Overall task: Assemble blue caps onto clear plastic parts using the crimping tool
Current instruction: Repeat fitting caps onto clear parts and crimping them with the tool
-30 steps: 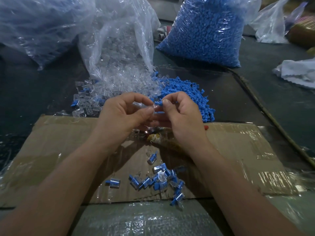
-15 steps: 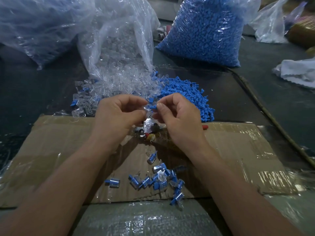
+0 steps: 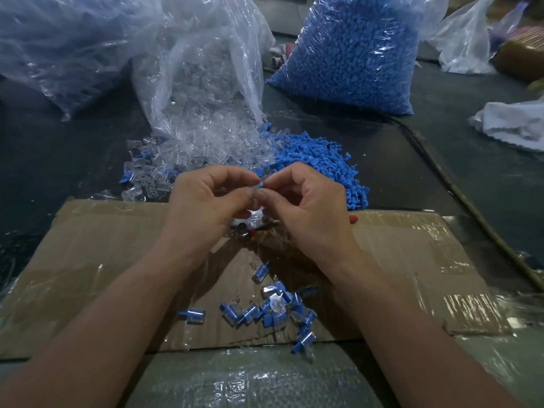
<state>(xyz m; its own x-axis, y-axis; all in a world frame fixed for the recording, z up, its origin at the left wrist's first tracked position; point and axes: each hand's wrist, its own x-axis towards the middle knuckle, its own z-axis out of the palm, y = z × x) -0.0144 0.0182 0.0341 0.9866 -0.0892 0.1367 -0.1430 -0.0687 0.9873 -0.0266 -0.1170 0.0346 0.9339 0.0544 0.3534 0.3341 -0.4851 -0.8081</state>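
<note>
Both hands hover over the cardboard sheet [image 3: 103, 254] at the middle of the tabletop [image 3: 59, 160], fingertips meeting. My left hand [image 3: 206, 201] and right hand [image 3: 309, 207] pinch the same tiny piece, and all I can make out of it is a blue cap [image 3: 259, 183]. The clear part it should sit on is hidden by the fingers, so I cannot tell whether the cap is square on it. That is my first worry: a cap started crooked would probably jam or split once squeezed. The grip is fingertip-only on something small and slick, so I judge a slip likely. A dropped piece could land among the finished pieces [image 3: 273, 307] scattered toward the near edge, and an uncrimped one there would be hard to pick out. What I take for the crimping tool [image 3: 250, 229] lies on the cardboard right under the hands, mostly covered. Reaching for it means freeing one hand, and the loose cap could pop off then. Toward the far edge, the heap of clear plastic parts [image 3: 206, 154] and the heap of loose blue caps [image 3: 318, 163] touch and mingle. A hasty grab there could bring up the wrong piece or two at once. The glossy tape on the cardboard may also let finished pieces skid off its near edge.
</note>
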